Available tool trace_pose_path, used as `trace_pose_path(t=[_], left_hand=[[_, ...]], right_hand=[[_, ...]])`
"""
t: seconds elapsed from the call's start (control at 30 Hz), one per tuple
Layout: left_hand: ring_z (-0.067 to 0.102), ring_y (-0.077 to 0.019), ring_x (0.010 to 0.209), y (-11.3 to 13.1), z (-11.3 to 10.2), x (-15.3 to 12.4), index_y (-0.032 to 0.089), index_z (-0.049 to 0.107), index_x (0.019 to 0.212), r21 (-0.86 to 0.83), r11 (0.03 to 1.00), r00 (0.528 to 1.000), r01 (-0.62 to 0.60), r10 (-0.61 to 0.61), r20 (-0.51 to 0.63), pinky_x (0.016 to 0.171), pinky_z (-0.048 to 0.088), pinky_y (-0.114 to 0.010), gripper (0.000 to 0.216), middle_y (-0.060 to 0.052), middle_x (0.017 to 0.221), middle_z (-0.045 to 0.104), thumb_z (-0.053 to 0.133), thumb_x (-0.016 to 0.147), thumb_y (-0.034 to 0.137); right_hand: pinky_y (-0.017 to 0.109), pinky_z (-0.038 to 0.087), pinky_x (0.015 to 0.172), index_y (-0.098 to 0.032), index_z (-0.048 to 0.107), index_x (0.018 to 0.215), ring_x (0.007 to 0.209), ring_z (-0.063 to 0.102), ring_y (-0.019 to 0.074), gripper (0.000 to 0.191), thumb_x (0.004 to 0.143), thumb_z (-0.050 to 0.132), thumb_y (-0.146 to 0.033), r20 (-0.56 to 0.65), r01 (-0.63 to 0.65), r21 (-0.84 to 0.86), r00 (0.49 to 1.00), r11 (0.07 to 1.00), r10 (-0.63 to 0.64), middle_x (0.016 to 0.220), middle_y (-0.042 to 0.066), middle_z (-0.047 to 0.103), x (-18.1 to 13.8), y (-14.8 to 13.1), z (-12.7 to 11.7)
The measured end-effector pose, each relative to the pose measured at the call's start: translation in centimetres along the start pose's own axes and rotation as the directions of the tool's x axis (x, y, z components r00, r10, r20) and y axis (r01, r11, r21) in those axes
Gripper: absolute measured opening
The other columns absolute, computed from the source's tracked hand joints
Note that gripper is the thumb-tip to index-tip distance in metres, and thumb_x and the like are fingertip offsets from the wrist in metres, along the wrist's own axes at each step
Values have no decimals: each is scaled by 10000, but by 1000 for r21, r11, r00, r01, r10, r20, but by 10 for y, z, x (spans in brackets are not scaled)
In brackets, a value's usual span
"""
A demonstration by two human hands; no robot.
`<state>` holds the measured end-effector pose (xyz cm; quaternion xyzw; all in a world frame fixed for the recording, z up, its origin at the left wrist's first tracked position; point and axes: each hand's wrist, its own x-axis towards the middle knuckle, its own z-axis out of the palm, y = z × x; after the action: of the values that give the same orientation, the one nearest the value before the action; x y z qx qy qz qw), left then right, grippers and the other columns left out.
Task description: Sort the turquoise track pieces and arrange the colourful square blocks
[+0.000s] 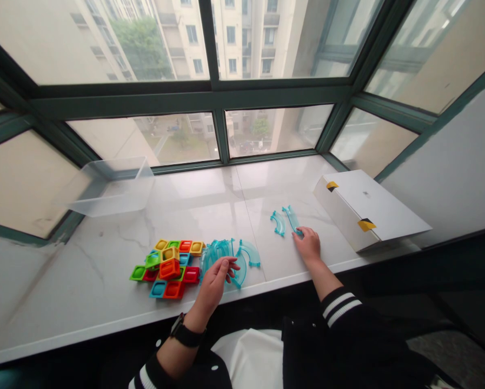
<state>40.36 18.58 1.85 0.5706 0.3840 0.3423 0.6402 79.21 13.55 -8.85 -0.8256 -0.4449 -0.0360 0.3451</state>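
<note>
My right hand (308, 244) has its fingertips closed on the near end of a clear teal track piece (291, 217) that lies on the white marble ledge. Just left of that piece rests a short curved teal track piece (279, 222). My left hand (218, 274) hovers over a heap of clear teal track pieces (218, 249), thumb and fingers drawn together, with no piece visible in them. Another curved track piece (249, 252) lies at the heap's right edge. Left of the heap sits a pile of red, yellow, green and blue plastic blocks (170, 268).
A clear plastic bin (118, 202) stands at the back left of the marble ledge (116, 294). On the right is a white box (382, 208) with yellow-and-black tabs. Green-framed windows (214, 100) enclose the back and sides.
</note>
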Motion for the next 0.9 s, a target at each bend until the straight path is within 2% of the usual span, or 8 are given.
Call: trace_pose_path(t=[0.13, 0.33, 0.9], left_hand=[[635, -196, 741, 1, 0, 0, 153, 725, 1117, 5, 1000, 1000, 6, -6, -3, 632, 506, -315, 557, -125, 939, 752, 548, 978, 663], [632, -189, 726, 9, 2, -2, 149, 726, 1109, 5, 1000, 1000, 13, -13, -11, 622, 500, -311, 566, -121, 931, 747, 556, 966, 670], [639, -191, 725, 13, 2, -5, 139, 735, 1103, -8, 1000, 1000, -1, 0, -23, 620, 513, -314, 566, -136, 928, 761, 563, 969, 661]], right_hand=[[455, 462, 1021, -176, 745, 1050, 1064, 645, 299, 294, 901, 603, -385, 1, -1, -2, 1000, 1000, 1, 1105, 144, 750, 0, -1, 0], [484, 483, 1025, -181, 767, 1098, 1162, 602, 334, 351, 865, 646, -414, -63, -27, -13, 998, 1000, 27, 1271, 179, 657, -4, -6, -1], [448, 465, 1018, -203, 743, 1088, 1106, 614, 304, 288, 891, 592, -349, -17, -10, -29, 1000, 1000, 9, 1208, 136, 711, 1, -1, 1]])
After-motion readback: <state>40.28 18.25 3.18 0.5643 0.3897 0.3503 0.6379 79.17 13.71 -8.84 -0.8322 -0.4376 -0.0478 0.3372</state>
